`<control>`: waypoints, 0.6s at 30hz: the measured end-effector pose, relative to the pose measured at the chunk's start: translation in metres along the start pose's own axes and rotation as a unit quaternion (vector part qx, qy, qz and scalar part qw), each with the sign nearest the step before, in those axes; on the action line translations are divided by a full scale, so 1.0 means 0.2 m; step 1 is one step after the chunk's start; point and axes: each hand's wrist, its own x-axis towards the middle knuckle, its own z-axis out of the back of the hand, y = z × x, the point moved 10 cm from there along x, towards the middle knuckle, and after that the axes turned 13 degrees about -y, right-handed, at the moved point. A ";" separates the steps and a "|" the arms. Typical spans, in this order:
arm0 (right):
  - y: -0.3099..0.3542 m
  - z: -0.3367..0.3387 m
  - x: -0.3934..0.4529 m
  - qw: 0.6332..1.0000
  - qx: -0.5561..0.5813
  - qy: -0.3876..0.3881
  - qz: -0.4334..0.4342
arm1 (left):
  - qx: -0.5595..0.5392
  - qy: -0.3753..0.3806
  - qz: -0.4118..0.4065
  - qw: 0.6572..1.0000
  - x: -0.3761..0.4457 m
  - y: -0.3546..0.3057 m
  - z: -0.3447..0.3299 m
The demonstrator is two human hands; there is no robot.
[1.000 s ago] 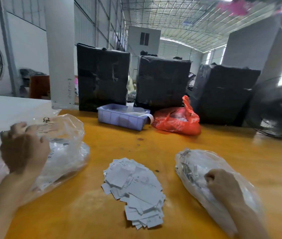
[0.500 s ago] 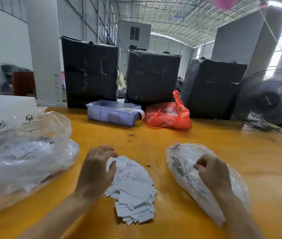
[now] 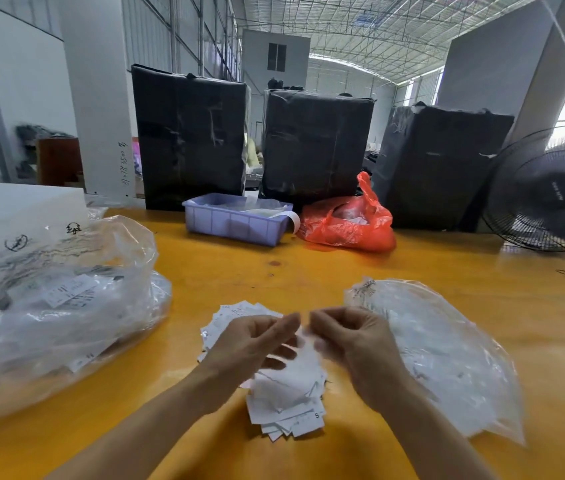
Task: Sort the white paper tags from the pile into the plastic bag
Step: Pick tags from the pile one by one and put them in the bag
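While a thick pile of white paper tags lies on the yellow surface, most of the sorting looks undone. Both hands hover over it: the left hand and right hand have curled fingers meeting at a blurred tag, probably pinching it. The plastic bag just right of the pile already holds some tags.

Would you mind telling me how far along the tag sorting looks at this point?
Partly done, it seems. The clear plastic bag on the right already shows white slips inside. Both the left hand and the right hand are raised over the pile of white paper tags, fingers curled together; motion blur hides whether they hold a tag. A sizeable pile remains on the yellow table.
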 end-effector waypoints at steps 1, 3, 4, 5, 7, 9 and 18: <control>0.00 -0.03 -0.03 1.000 -0.007 0.011 0.011 | -0.012 0.026 0.020 0.999 -0.01 0.01 -0.03; 0.02 -0.05 -0.06 0.999 -0.005 0.010 0.034 | -0.013 0.047 0.041 0.998 -0.02 0.03 -0.06; 0.03 -0.05 -0.06 0.999 -0.005 0.011 0.043 | -0.012 0.041 0.050 0.998 -0.02 0.05 -0.06; 0.04 -0.05 -0.07 0.999 -0.008 0.013 0.049 | -0.012 0.031 0.058 0.998 -0.02 0.06 -0.05; 0.04 -0.05 -0.07 0.998 -0.026 0.012 0.056 | -0.017 0.012 0.071 0.997 -0.02 0.07 -0.02; 0.04 -0.04 -0.06 0.998 -0.034 0.001 0.052 | -0.024 -0.008 0.078 0.997 -0.01 0.08 0.01; 0.00 -0.06 -0.06 1.000 -0.012 0.023 -0.009 | 0.005 -0.058 0.053 0.997 0.00 0.05 0.08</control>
